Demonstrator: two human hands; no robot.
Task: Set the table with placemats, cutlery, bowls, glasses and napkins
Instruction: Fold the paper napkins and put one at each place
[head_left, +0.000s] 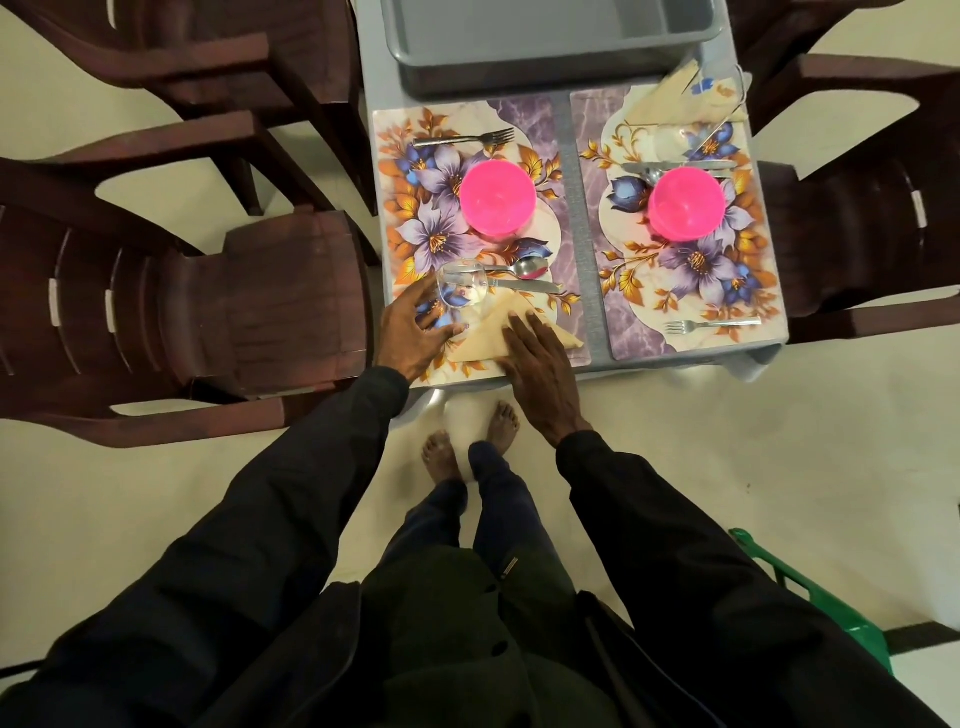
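The napkin (488, 338) lies at the 6 o'clock end of the left placemat (400, 171), folded in a triangle; your right hand (540, 369) rests flat on it, fingers straight, grasping nothing. Just at 9 o'clock of the napkin stands the glass (462, 288); your left hand (415, 327) is curled round its lower part, thumb on one side and fingers at the foot, so it holds the glass.

At 12 o'clock of the glass lie a spoon (524, 267) and a knife (524, 285), side by side; further on, in the middle of the mat, sits a pink bowl (497, 197), and a fork (467, 139) lies at the 12 o'clock end.

At 3 o'clock, the right placemat (763, 280) carries a second pink bowl (687, 202); a second fork (706, 325) is at its 6 o'clock end; a second glass (670, 140) and second napkin (670, 98) are at its 12 o'clock end.

Both mats lie on the grey table (587, 249); a grey tub (519, 78) stands at 12 o'clock; brown chairs (260, 312) stand at 9 and 3 o'clock.
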